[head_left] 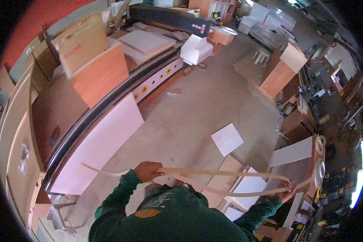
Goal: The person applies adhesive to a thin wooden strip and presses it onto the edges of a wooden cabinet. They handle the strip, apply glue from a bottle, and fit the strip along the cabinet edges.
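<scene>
A long, thin, flexible beige strip, like edge banding [226, 173], stretches in two runs between my hands. My left hand [148, 172] is closed round it, with a free tail curving out to the left. On the right, my right hand [286, 194] pinches the strip where the two runs meet; its fingers are partly hidden. From there the strip seems to continue toward white rolls [319, 168] at the edge of a bench. White and tan boards [246, 186] lie stacked below the strip.
A long machine bed [109, 97] runs along the left, with a white panel [105, 141] leaning on its side and an orange-brown board [103, 72] on top. A white square board [227, 139] lies on the floor. Cabinets [280, 76] and a stool [261, 56] stand farther right.
</scene>
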Demonstrator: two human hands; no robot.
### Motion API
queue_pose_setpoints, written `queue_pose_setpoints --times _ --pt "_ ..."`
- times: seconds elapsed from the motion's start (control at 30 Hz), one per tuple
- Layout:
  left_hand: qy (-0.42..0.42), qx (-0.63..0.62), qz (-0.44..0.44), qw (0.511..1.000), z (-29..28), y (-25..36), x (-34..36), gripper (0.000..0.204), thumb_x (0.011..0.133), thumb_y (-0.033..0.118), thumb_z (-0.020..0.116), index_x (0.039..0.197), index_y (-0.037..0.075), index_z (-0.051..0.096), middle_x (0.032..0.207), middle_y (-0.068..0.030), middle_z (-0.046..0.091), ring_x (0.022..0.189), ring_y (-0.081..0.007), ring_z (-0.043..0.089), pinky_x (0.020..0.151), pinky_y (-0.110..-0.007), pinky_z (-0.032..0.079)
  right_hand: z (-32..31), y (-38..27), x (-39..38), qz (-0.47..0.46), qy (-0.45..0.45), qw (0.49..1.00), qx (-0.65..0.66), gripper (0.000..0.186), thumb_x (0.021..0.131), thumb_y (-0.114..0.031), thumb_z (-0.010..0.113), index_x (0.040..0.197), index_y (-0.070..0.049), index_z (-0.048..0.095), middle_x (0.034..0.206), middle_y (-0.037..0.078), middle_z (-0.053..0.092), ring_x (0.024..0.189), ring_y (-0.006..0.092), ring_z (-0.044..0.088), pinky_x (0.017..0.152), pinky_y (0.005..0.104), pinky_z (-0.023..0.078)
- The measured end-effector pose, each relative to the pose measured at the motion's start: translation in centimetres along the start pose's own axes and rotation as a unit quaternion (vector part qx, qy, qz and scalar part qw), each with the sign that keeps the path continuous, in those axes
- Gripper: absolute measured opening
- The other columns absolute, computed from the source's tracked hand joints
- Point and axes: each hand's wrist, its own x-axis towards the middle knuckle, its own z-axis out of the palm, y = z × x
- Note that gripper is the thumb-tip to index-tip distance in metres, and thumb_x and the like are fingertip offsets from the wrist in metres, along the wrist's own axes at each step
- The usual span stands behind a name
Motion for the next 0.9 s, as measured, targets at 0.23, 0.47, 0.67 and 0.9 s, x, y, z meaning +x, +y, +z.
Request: queue_pose_setpoints --times 0.23,0.47,0.67,0.9 --pt "0.012 0.025 -0.059 0.998 -8.0 -2.1 13.9 0.036 0.09 0.04 0.059 0.094 0.004 0.058 0.079 -0.0195 0.061 0.078 -0.0398 0.062 0.069 -0.048 0.048 5.6 17.6 13.2 0.161 -0.078 0.982 0.061 0.043 0.088 -0.047 0.062 0.087 -0.004 0.061 0.065 0.002 0.056 0.054 0.0166 0.049 0.051 0.0308 0.039" --pt "-0.026 0.021 -0.058 0.998 -14.5 -10.6 30.7 0.035 0.091 0.039 0.059 0.09 0.003 0.056 0.072 -0.0206 0.059 0.074 -0.04 0.062 0.067 -0.049 0.047 8.4 28.3 22.0 0.103 -0.127 0.971 0.173 0.054 0.088 -0.042 0.06 0.12 0.002 0.058 0.106 0.016 0.067 0.085 0.0243 0.063 0.075 0.0375 0.052" --pt "-0.077 0.031 0.04 0.996 -18.8 -12.5 49.9 0.041 0.093 0.046 0.054 0.095 0.004 0.058 0.076 -0.0212 0.062 0.075 -0.0399 0.063 0.068 -0.048 0.049 15.0 26.6 28.8 0.04 -0.134 0.971 0.192 0.064 0.089 -0.048 0.057 0.131 0.001 0.052 0.107 0.011 0.066 0.091 0.0248 0.061 0.084 0.0421 0.049" --pt "-0.178 0.03 0.164 0.97 -19.5 -11.7 73.5 0.044 0.093 0.047 0.053 0.097 0.004 0.057 0.073 -0.0234 0.06 0.071 -0.0428 0.062 0.065 -0.05 0.048 17.0 27.5 32.2 -0.06 0.042 0.975 0.209 0.066 0.089 -0.046 0.06 0.136 -0.001 0.048 0.131 0.014 0.055 0.124 0.0288 0.048 0.103 0.0477 0.039"
